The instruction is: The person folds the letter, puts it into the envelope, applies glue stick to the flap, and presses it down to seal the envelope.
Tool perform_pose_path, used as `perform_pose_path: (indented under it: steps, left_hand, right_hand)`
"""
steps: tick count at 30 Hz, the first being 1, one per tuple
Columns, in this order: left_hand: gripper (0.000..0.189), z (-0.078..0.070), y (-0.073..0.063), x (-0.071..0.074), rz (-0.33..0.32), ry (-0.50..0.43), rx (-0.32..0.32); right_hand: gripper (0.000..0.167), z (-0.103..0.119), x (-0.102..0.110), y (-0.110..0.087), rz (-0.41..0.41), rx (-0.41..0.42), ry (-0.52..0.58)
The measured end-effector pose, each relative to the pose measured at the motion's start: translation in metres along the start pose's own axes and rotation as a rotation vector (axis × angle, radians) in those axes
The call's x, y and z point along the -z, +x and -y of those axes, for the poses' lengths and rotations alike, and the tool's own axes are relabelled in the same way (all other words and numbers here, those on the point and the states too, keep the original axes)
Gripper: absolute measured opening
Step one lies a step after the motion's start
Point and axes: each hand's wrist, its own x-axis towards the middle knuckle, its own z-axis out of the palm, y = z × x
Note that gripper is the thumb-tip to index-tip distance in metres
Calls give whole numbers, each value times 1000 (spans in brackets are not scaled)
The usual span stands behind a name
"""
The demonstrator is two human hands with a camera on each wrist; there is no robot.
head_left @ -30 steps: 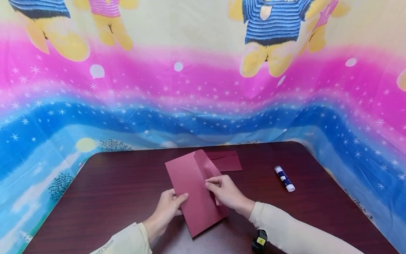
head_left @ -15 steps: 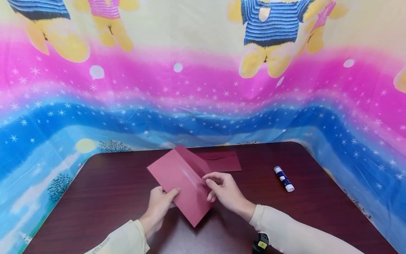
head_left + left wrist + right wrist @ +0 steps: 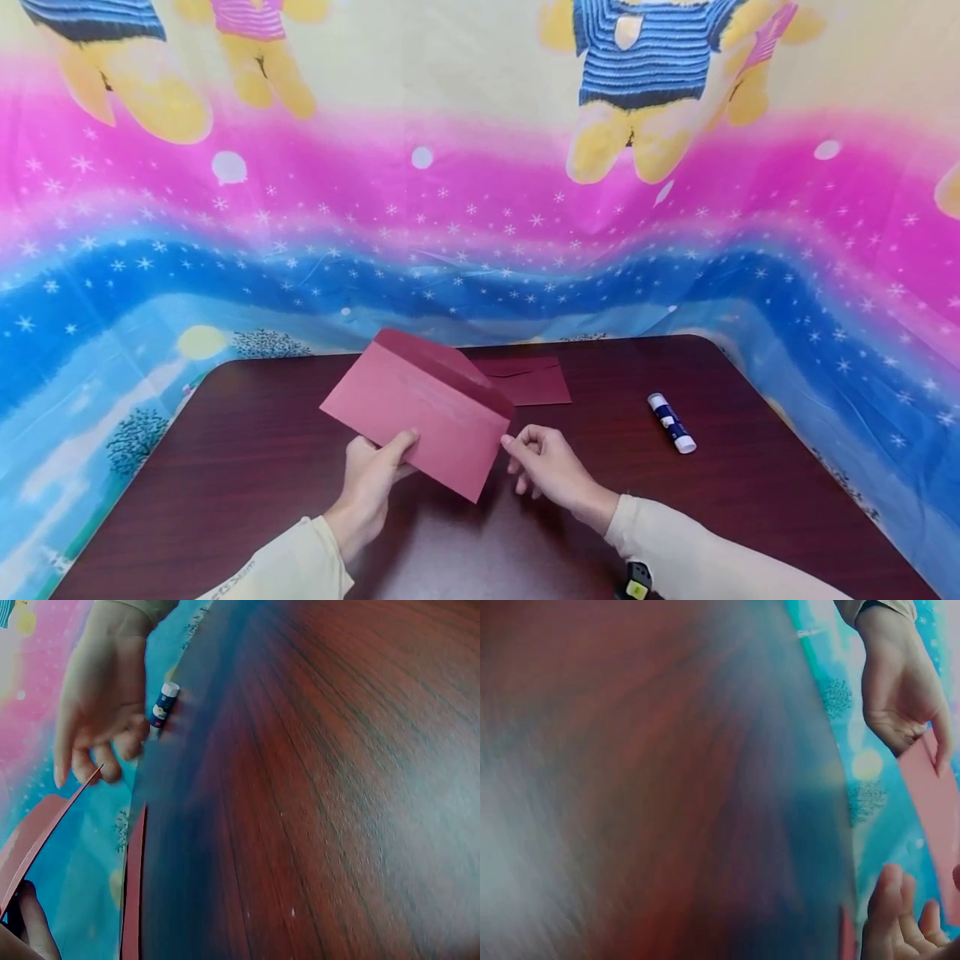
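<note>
Dull-red env. (image 3: 438, 421) was up off the counter (image 3: 247, 467), approx. mid-view, tilted so its long sides ran from 10 down to 4 o'clock (12 = counter's far edge); its flap (image 3: 442, 358), a darker red, was folded back toward 1, w/ a shiny streak on the front panel just below the flap crease. L hand (image 3: 367, 483) came in from 7 and was clamped on the env.'s near long side, thumb flat on the front, other fingers behind. R hand (image 3: 555, 471) was at 4, fingers loosely bent & slightly apart, thumb tip right by the env.'s short R edge; couldn't tell if it touched. 2nd env. (image 3: 536, 383), also dk red, lay on the counter at abt 2, partly hidden behind the held one. Blue tube (image 3: 672, 423) w/ white ends lay at 3, well apart from R hand.
</note>
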Motion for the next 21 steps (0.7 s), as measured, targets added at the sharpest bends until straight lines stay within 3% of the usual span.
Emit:
perform_pose_path:
  steps: [4, 8, 13, 18, 21]
  left_hand:
    - [29, 1, -2, -4, 25, -24, -2]
    - [31, 2, -3, -4, 38, -28, -11]
    - [36, -1, -1, 1, 24, -17, -14]
    - [38, -16, 5, 16, -39, -37, -15]
    - [33, -23, 9, 27, -39, 3, 18]
  right_hand:
    - [32, -5, -5, 2, 94, -81, 151]
    - [33, -6, -5, 6, 144, -82, 223]
    - [24, -8, 1, 9, 153, -64, 215]
    - [29, -11, 10, 10, 149, -38, 171]
    - [30, -11, 16, 11, 140, -13, 131]
